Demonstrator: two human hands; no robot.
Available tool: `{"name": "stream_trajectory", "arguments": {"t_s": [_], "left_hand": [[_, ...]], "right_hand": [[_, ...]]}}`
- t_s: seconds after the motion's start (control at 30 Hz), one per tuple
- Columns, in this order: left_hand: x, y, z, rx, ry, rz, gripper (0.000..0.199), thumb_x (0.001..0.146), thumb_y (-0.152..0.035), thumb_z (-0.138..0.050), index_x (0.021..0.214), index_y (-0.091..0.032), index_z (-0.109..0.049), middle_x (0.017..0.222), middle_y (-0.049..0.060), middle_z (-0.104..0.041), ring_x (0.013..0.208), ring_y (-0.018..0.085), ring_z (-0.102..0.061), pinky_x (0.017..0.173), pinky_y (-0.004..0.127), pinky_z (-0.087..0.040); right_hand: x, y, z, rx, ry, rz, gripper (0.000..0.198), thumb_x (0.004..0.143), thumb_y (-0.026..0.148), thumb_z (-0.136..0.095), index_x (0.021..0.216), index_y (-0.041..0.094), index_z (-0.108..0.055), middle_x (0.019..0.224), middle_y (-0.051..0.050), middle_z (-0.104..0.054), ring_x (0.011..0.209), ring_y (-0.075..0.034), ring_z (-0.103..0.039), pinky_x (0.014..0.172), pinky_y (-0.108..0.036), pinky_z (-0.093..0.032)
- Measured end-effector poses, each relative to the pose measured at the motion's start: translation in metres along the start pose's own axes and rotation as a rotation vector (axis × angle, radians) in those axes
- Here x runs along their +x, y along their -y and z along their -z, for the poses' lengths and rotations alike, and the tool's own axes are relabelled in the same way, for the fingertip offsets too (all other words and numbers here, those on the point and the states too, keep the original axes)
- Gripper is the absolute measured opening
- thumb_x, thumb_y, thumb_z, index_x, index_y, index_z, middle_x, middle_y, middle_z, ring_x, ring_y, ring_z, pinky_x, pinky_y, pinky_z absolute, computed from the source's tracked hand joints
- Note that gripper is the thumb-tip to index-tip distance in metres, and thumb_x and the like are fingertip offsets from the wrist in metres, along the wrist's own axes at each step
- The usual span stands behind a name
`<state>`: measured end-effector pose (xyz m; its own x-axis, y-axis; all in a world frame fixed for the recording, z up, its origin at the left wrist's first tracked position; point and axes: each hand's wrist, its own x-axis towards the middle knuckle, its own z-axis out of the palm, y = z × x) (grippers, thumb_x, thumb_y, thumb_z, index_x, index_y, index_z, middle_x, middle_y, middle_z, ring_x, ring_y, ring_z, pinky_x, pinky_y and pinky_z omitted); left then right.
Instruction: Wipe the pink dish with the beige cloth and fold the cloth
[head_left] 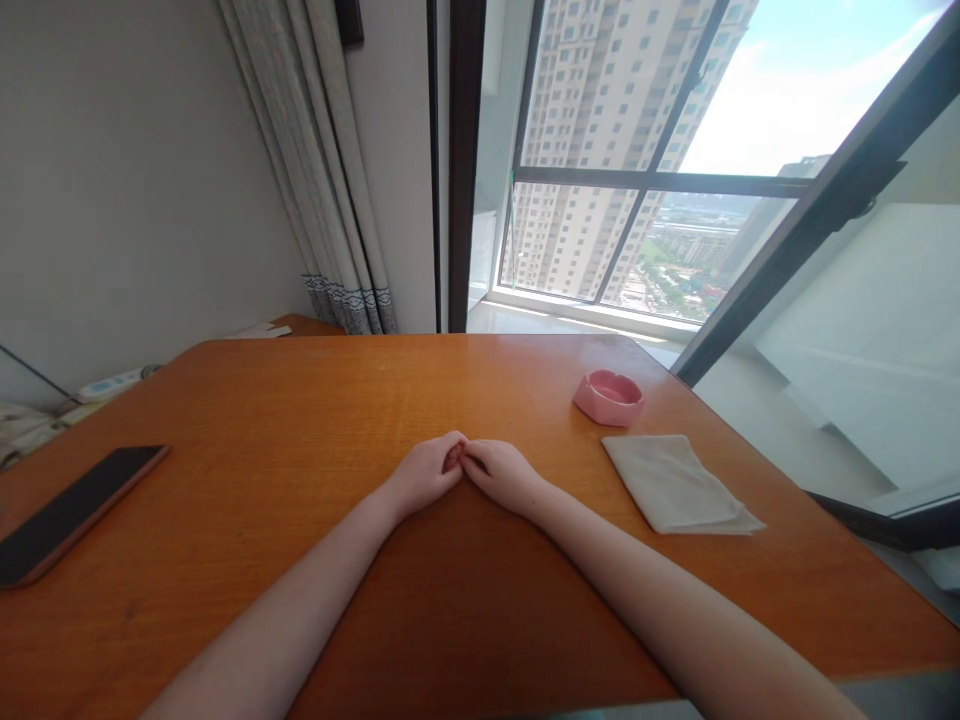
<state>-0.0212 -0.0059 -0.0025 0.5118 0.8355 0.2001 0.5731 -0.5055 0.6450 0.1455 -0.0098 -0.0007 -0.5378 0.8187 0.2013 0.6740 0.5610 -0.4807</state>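
Note:
My left hand [426, 474] and my right hand [504, 474] rest together on the wooden table [360, 400]. Their curled fingers meet at the fingertips, and both hands look closed with no object showing in them. Right of my right hand lies a folded pale cloth [671, 485], flat on the tabletop. Just behind the cloth stands a pink ashtray [609, 398] with notches in its rim. Far to the left, a dark-screened phone [75, 510] lies face up, well apart from my left hand.
A white power strip [116, 384] sits beyond the table's left edge. Behind the table hang a grey curtain [330, 180] and a dark frame post [461, 170]. On the right, a large window [600, 240] looks onto tall buildings.

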Motion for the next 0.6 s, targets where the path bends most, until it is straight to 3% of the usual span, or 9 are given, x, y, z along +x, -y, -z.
{"name": "stream_trajectory", "arguments": {"t_s": [0.6], "left_hand": [[0.0020,-0.0012,0.0002,-0.022,0.000,0.023,0.006,0.075,-0.018,-0.044,0.079,-0.020,-0.049,0.065,-0.004,-0.047,0.060,0.012,-0.044,0.058,0.024,-0.031]], "right_hand": [[0.0006,0.0004,-0.0005,0.009,0.008,-0.015,0.020,0.089,0.019,-0.040,0.083,0.018,-0.060,0.085,-0.005,-0.066,0.076,-0.015,-0.059,0.070,-0.024,-0.038]]}}
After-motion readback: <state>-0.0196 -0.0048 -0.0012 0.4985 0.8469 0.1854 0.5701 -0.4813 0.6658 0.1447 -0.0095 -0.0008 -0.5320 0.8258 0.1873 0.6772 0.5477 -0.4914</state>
